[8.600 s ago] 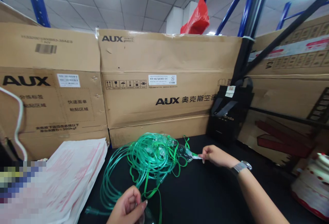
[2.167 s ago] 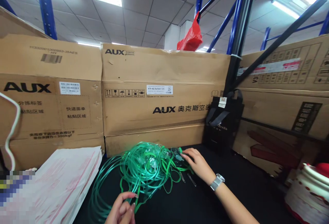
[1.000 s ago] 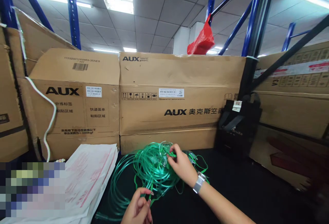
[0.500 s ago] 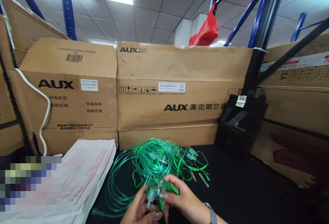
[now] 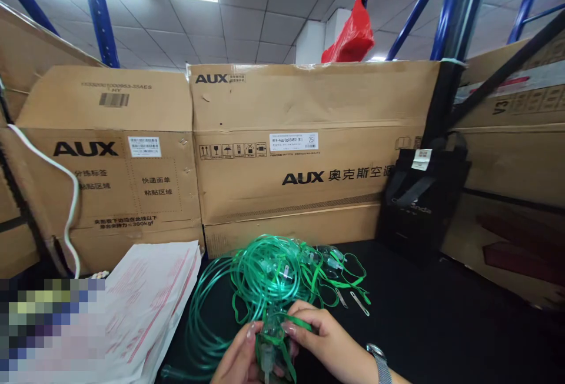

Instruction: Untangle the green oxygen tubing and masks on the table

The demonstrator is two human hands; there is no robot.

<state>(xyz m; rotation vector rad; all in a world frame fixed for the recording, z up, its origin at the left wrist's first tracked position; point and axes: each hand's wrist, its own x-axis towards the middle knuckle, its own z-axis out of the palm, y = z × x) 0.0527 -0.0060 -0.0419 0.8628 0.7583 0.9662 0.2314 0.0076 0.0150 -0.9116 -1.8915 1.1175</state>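
Note:
A tangled heap of green tubing and clear masks (image 5: 269,272) lies on the black table (image 5: 424,325). At the bottom edge both hands meet over one clear green mask piece (image 5: 271,343) with a green strap. My left hand (image 5: 238,360) grips it from the left with curled fingers. My right hand (image 5: 326,346), a watch on its wrist, pinches it from the right, the strap running across its fingers. Two thin metal strips (image 5: 359,303) lie just right of the heap.
Large AUX cardboard boxes (image 5: 304,149) wall off the back of the table. A black tote bag (image 5: 419,201) leans at the right. White bags with red print (image 5: 145,307) lie at the left. A red plastic bag (image 5: 351,34) hangs above, on blue racking.
My right hand left the heap and came back to my left hand with a mask piece. Both hands now hold it lower, at the frame's bottom edge.

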